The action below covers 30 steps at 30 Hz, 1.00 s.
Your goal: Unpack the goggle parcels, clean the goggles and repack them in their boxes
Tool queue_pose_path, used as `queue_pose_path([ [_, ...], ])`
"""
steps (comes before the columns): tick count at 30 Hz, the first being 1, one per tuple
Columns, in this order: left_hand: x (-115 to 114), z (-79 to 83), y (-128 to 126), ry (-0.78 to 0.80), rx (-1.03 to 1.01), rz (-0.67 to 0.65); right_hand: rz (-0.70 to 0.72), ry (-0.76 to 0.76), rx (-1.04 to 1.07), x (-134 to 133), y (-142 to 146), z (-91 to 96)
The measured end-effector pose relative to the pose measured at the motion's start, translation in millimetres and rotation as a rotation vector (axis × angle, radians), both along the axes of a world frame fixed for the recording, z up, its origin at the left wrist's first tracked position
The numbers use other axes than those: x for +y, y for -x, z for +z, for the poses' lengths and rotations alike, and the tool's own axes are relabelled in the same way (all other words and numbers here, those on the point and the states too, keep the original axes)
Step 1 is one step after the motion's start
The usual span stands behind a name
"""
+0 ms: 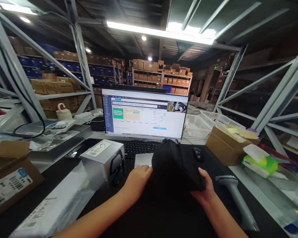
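Between my two hands is a soft black bag, bunched up toward its top; its exact make is hard to see against the black mat. My left hand grips its left side with the fingers curled. On the opposite side, my right hand has the thumb on the lower right edge and the other fingers partly hidden beneath. Just behind my left hand lies a small white box, partly covered. A white product box with a label on top and a dark device pictured on its side stands to the left.
A monitor stands ahead, with a keyboard below it and a mouse at right. A barcode scanner lies right of my hand. Cardboard boxes flank the desk. A white package lies front left.
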State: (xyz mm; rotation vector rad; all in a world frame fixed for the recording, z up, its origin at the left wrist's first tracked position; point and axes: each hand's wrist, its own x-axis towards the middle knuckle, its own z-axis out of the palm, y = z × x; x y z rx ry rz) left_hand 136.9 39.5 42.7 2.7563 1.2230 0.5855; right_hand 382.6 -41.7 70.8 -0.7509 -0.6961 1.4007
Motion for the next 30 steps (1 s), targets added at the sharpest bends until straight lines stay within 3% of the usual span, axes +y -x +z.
queue_pose_path([
  [3, -14.6, -2.7, 5.2, 0.042, -0.289, -0.096, 0.051, -0.037, -0.079, -0.6, 3.4, -3.0],
  [6, -39.7, -1.9, 11.8, 0.316, -0.758, -0.376, 0.159, -0.004, -0.084, -3.2, 14.9, -14.1],
  [8, -54.1, -0.1, 13.4, 0.559, -0.964, -0.479, 0.282, 0.066, -0.071, -6.8, 28.5, -27.4],
  [11, -66.2, 3.5, 12.6, 0.830, -1.160, -0.382, 0.485, 0.174, -0.083, -11.1, 49.1, -46.2],
  [13, -69.3, 7.0, 13.6, 0.801, -1.255, -0.308, 0.520, 0.160, -0.222, -10.6, 54.4, -48.3],
  [15, -71.1, 11.8, 18.3, 0.625, -1.231, -0.319, 0.397, 0.021, -0.518, -9.1, 49.9, -38.2],
  [17, -73.1, 17.1, 26.1, 0.473, -1.075, -0.372, 0.160, -0.161, -0.821, -10.4, 39.2, -18.4],
  [19, -75.9, 21.3, 34.1, 0.371, -0.879, -0.411, -0.019, -0.351, -0.995, -16.0, 29.9, 4.5],
  [22, -80.9, 22.8, 40.4, 0.198, -0.660, -0.393, -0.027, -0.620, -1.258, -25.9, 31.2, 32.6],
  [25, -83.7, 19.5, 41.2, 0.014, -0.521, -0.304, -0.045, -0.792, -1.653, -25.7, 48.1, 46.3],
  [28, -81.3, 16.7, 43.2, 0.012, -0.424, -0.153, -0.278, -0.919, -1.975, -22.5, 63.2, 50.9],
  [30, -77.4, 16.7, 46.0, 0.073, -0.408, -0.050, -0.336, -0.947, -2.064, -28.9, 67.4, 52.6],
])
